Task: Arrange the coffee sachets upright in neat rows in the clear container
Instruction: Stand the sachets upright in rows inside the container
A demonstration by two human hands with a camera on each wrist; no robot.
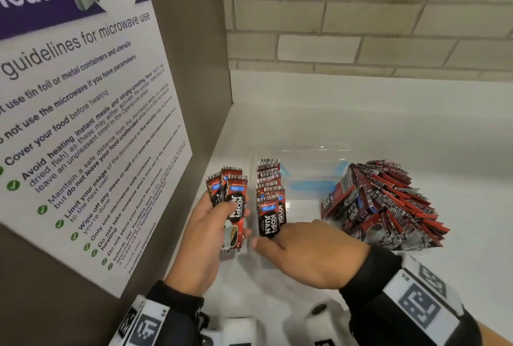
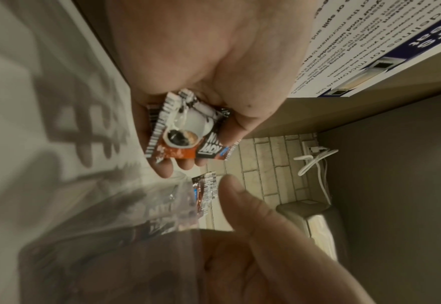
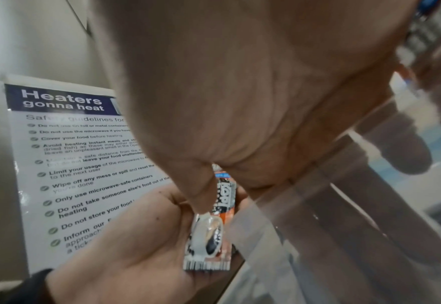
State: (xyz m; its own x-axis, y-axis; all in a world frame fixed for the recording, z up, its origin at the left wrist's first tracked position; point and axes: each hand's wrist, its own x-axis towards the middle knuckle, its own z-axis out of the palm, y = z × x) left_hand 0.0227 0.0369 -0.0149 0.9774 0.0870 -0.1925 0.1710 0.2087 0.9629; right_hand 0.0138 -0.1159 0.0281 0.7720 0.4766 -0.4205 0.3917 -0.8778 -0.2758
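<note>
The left hand [image 1: 206,230] is gripping a few sachets [image 1: 231,201] at lower centre-left of the head view, just left of the container [image 1: 313,168]. The right hand [image 1: 311,254] is resting at the container's near edge, fingers hidden, so whether it grips anything cannot be told. A row [image 1: 269,195] is standing upright inside along the left wall, and a pile [image 1: 388,204] is lying at right.
</note>
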